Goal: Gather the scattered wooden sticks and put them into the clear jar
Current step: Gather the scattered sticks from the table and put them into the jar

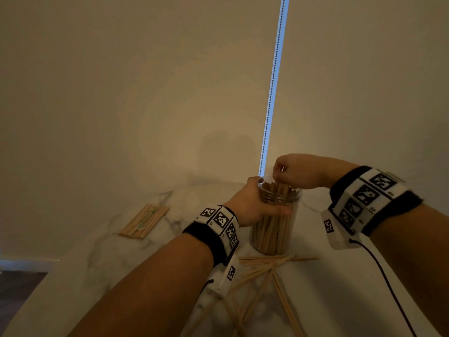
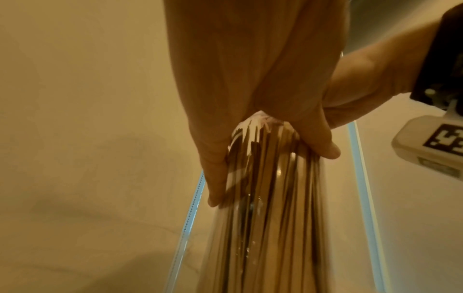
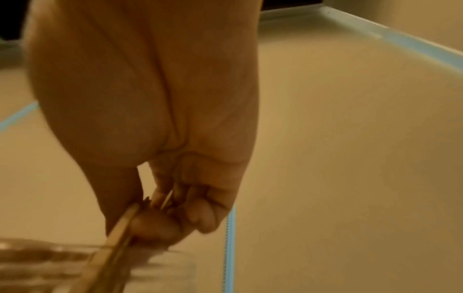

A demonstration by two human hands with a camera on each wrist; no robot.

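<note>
The clear jar (image 1: 275, 229) stands upright on the marble table, packed with wooden sticks. My left hand (image 1: 252, 206) grips it just below the rim, thumb across the front; in the left wrist view the left hand (image 2: 263, 126) wraps the jar (image 2: 270, 228). My right hand (image 1: 289, 170) hovers over the jar mouth and pinches a few sticks (image 3: 117, 232) whose lower ends go down into the jar (image 3: 160, 273). Several loose sticks (image 1: 264, 276) lie scattered on the table in front of the jar.
A neat bundle of sticks (image 1: 145, 221) lies at the back left of the table (image 1: 102, 263). A wall rises right behind the jar, with a bead chain (image 1: 273, 83) hanging down beside a bright strip. The table's left edge drops to dark floor.
</note>
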